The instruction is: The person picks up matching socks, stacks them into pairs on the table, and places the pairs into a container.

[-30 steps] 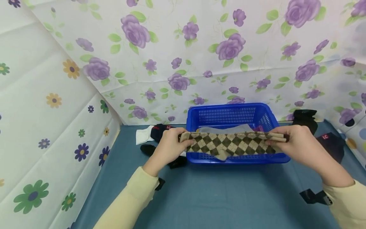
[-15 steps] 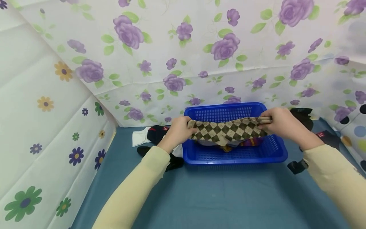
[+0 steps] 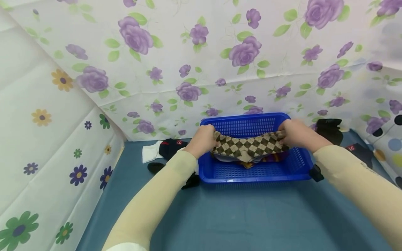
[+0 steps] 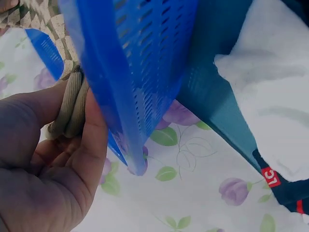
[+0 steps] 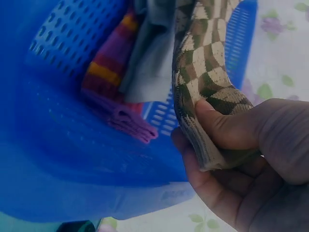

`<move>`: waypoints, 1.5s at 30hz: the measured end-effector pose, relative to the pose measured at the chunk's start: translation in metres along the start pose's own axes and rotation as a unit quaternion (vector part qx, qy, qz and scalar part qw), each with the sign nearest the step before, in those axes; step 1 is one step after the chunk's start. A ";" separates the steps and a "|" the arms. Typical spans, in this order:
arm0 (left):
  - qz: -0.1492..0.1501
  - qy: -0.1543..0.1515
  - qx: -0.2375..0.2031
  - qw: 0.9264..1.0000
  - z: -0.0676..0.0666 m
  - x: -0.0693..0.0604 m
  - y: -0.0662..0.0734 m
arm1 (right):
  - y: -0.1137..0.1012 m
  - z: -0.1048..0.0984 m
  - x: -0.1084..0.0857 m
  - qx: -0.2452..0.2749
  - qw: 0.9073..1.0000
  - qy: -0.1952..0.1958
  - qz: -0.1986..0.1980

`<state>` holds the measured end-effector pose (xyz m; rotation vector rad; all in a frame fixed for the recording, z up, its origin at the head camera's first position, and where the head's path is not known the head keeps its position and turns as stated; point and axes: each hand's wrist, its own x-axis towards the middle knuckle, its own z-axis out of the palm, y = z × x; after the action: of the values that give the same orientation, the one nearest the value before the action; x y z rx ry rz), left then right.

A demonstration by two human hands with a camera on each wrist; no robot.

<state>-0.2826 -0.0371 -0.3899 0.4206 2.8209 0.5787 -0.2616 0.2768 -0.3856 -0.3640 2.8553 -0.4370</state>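
The left hand (image 3: 202,142) pinched one end of the checked socks (image 3: 251,145) with bent fingers and thumb nearly together; the right hand (image 3: 296,135) gripped the other end, thumb on top. The socks, brown and cream diamonds, sagged slightly from nine to three o'clock over one blue basket (image 3: 260,179), two tan ends showing at the left. Two red-labelled dark pieces (image 3: 169,149) (image 3: 360,154) lay outside, at nine and three o'clock

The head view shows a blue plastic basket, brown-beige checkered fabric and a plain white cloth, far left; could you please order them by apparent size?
1. Blue plastic basket
2. Brown-beige checkered fabric
3. Plain white cloth
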 end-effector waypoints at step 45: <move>0.016 -0.071 0.163 0.984 0.023 0.017 0.017 | -0.022 0.035 0.024 -0.127 0.986 -0.107 -0.009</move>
<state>-0.2883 -0.0088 -0.4063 0.5426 2.7758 0.0828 -0.2703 0.2408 -0.4157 -0.4528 2.7005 -0.0323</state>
